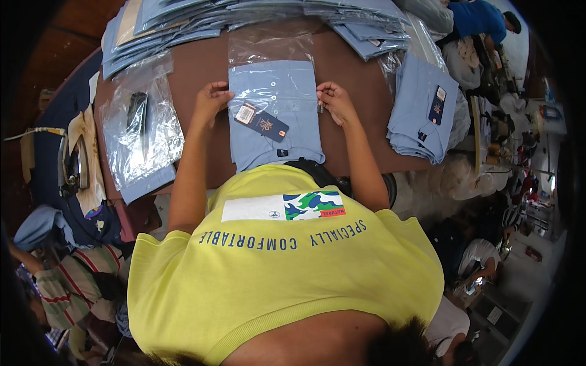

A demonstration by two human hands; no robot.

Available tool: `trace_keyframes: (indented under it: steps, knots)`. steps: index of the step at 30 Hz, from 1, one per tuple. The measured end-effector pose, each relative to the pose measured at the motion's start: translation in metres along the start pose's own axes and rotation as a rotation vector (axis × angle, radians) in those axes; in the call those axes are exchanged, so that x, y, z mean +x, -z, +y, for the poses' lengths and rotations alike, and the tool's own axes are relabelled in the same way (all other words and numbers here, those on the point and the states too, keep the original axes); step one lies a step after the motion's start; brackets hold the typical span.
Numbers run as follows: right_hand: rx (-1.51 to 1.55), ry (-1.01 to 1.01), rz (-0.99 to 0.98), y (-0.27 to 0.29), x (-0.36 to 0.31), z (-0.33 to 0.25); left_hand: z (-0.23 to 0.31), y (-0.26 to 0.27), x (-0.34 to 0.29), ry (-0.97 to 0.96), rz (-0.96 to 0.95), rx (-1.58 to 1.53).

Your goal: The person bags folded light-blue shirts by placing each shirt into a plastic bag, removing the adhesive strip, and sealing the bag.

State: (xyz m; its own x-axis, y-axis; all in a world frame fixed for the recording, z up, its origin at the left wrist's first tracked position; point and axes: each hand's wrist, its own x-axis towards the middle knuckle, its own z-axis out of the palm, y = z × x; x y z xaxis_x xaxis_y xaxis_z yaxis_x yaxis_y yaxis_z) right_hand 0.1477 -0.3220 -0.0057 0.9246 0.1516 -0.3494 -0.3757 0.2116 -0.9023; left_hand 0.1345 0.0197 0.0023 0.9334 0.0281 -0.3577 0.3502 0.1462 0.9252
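Note:
In front of me on the brown table lies a folded light blue shirt (293,137), with small pale buttons and a dark blue hang tag (261,124) on it. A clear plastic bag (271,47) covers at least its far part and runs on past it, flat and crinkled. My left hand (212,102) pinches the bag's left edge, fingers closed. Across from it, my right hand (337,104) has its fingers closed on the bag's right edge. How far down the shirt the bag reaches is hard to make out.
Bagged blue shirts (165,30) are stacked along the table's far side. Another tagged folded shirt (421,110) lies at right. Loose clear bags (139,122) lie at left over blue cloth. Farther left stands an iron (76,161). Other people work on both sides.

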Motion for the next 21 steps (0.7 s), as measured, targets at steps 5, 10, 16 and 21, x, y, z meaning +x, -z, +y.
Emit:
trace_keyframes:
  steps: [5, 10, 16, 21]
  knots:
    - [-0.146, 0.052, 0.035, -0.01, -0.012, 0.0, 0.003, 0.008, -0.003, 0.066, -0.014, 0.086]
    - [-0.164, 0.075, 0.046, -0.013, -0.021, 0.007, -0.005, 0.015, -0.009, 0.062, -0.022, 0.012]
    - [-0.156, 0.051, 0.088, -0.014, -0.027, 0.007, -0.011, 0.014, -0.026, -0.298, -0.132, 0.249]
    - [-0.656, 0.448, 0.156, -0.023, -0.032, 0.003, 0.015, 0.005, -0.047, -0.556, -0.236, 0.723]
